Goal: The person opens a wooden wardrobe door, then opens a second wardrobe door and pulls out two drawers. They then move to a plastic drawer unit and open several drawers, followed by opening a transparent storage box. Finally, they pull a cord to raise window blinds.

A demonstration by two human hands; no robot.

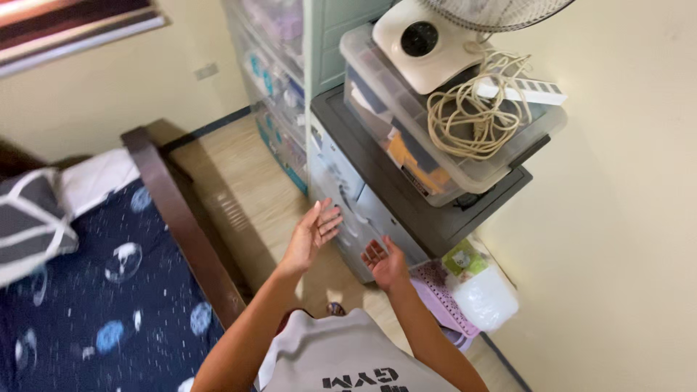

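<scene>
The grey drawer cabinet [363, 210] stands at the middle of the frame, right in front of my hands, with its back toward the cream wall [624, 218] on the right and its drawer fronts facing the lower left. Its long axis runs from the upper left toward the lower right, along the wall, and its flat dark grey top follows that same line. The fronts are pale grey with a light pattern that I cannot make out. On the top sits a clear plastic storage box [435, 138] with a see-through lid, lying along the same diagonal, and on that lid rest a coiled beige cable [472, 120], a white power strip [526, 91] and the white base of a fan [421, 43]. My left hand [312, 236] is open, fingers spread and pointing up toward the cabinet front, gripping nothing and very near the drawers; I cannot tell whether the fingertips touch them. My right hand [383, 263] is also open and empty, palm up with the fingers loosely curled, just below the cabinet's lower edge. A pink basket [443, 301] lies on the floor at the lower right beside the cabinet. The bed with dark blue bedding [94, 290] fills the lower left.
</scene>
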